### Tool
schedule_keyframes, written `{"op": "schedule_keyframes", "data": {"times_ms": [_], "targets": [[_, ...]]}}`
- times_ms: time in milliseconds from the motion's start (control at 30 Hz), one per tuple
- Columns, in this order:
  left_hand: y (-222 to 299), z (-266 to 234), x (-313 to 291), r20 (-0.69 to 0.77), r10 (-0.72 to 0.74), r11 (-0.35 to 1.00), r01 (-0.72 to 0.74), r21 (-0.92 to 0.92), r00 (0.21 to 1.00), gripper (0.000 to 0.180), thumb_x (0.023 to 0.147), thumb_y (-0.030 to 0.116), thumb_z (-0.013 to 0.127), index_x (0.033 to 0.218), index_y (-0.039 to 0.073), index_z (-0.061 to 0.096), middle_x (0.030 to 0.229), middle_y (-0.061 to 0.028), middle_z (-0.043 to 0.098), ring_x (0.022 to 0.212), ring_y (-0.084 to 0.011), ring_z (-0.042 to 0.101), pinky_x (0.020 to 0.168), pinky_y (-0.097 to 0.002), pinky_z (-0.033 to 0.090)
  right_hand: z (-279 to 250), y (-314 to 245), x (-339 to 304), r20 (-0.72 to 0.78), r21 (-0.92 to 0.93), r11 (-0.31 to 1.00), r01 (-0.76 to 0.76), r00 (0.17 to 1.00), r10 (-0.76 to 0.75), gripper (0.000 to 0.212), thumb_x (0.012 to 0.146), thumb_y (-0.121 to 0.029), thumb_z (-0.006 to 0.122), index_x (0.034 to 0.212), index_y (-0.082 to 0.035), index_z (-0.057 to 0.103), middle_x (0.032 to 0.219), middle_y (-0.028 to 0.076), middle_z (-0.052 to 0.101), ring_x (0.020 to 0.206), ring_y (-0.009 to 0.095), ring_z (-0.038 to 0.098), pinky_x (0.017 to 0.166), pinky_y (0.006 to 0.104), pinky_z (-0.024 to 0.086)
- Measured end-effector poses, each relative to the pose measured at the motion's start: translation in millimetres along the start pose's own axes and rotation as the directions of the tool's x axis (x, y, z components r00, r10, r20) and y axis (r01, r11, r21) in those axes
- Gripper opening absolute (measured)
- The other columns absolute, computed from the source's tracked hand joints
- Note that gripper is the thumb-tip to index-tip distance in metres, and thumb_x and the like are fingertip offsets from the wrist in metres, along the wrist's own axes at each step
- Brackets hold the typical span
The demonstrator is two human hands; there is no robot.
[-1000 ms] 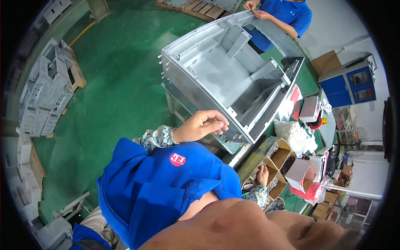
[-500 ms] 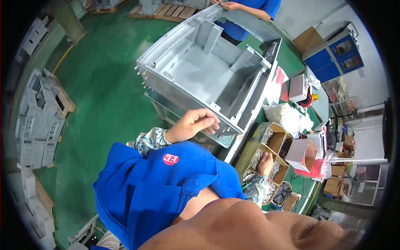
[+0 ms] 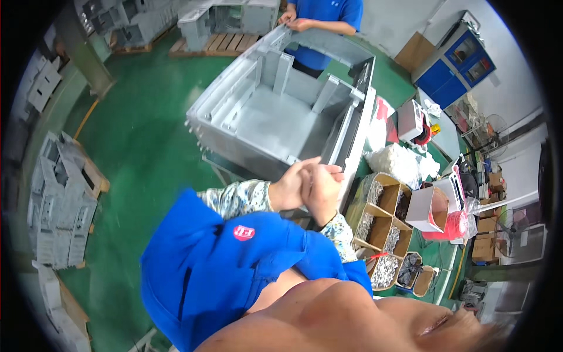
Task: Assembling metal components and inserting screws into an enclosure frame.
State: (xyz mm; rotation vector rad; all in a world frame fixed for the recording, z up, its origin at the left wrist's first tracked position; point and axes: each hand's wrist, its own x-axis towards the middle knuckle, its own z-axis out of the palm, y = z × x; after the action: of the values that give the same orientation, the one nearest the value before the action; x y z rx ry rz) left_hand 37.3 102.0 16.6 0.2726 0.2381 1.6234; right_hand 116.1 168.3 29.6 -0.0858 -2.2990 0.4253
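My left hand [image 3: 288,186] and my right hand [image 3: 323,190] meet in front of the near corner of a large grey metal housing [image 3: 234,144]. Both are closed, the right fingers pressed against the left ones; whatever lies between them is hidden. The open-topped housing rests on a stand, with posts and rails inside and small studs along its left edge. Beside my right forearm stand cardboard bins [image 3: 382,225] with small metallic parts in several compartments. Across the housing, a co-worker in a blue shirt has both hands [image 3: 296,22] at its far rim.
A white bag [image 3: 394,165], a white box [image 3: 427,209] and a small machine with a red reel [image 3: 414,122] stand to the right. Grey housings [image 3: 61,202] are stacked on pallets at the left. A blue cabinet [image 3: 451,67] stands at the back right.
My right hand has left the parts bin and come up to my left hand at the housing's near corner. My left hand has moved slightly right. The whole view has shifted a little.
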Motion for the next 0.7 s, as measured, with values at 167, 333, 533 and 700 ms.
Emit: {"op": "schedule_keyframes", "data": {"times_ms": [167, 333, 533, 700], "targets": [[0.4, 0.3, -8.6, -0.265, 0.125, 0.986, -0.090, 0.143, 0.956, 0.064, 0.088, 0.042, 0.021, 0.129, -0.005, 0.035, 0.130, -0.0188, 0.042, 0.121, -0.0263, 0.040, 0.104, -0.0323, 0.028, 16.1, 1.1, 10.0, -0.107, 0.011, 0.990, 0.140, 0.985, -0.138, 0.015, 0.070, -0.006, 0.063, 0.081, -0.003, 0.053, 0.069, 0.010, 0.052, 0.061, 0.027, 0.052, 0.054, 0.0359, 0.042], [1.7, -25.7, -11.0, -0.100, 0.133, 0.977, -0.147, -0.154, 0.986, 0.041, 0.091, 0.030, 0.036, 0.113, -0.002, 0.051, 0.114, -0.0124, 0.055, 0.107, -0.0210, 0.050, 0.095, -0.0315, 0.037, 24.8, 4.9, 11.3, -0.112, 0.005, 0.989, 0.145, 0.983, -0.143, 0.017, 0.067, -0.010, 0.065, 0.079, -0.004, 0.056, 0.070, 0.008, 0.053, 0.065, 0.025, 0.053, 0.056, 0.0347, 0.042], [3.2, -42.4, -10.8, -0.183, 0.085, 0.990, -0.104, -0.096, 0.979, 0.037, 0.091, 0.033, 0.039, 0.110, 0.004, 0.053, 0.102, -0.0078, 0.058, 0.095, -0.0151, 0.056, 0.083, -0.0264, 0.044, 24.9, 8.7, 14.5, -0.166, -0.020, 0.987, 0.157, 0.973, -0.158, 0.017, 0.066, -0.014, 0.066, 0.078, -0.005, 0.059, 0.076, 0.007, 0.056, 0.067, 0.024, 0.055, 0.056, 0.0335, 0.041], [12.9, -24.8, -11.2, -0.173, 0.072, 0.983, -0.099, -0.152, 0.982, 0.032, 0.092, 0.029, 0.037, 0.104, 0.005, 0.055, 0.096, -0.0058, 0.059, 0.091, -0.0157, 0.057, 0.080, -0.0283, 0.046, 28.1, 8.8, 16.5, -0.174, 0.014, 0.988, 0.154, 0.973, -0.149, 0.015, 0.067, -0.013, 0.064, 0.078, -0.005, 0.059, 0.077, 0.007, 0.056, 0.068, 0.023, 0.054, 0.058, 0.0330, 0.039]]}}
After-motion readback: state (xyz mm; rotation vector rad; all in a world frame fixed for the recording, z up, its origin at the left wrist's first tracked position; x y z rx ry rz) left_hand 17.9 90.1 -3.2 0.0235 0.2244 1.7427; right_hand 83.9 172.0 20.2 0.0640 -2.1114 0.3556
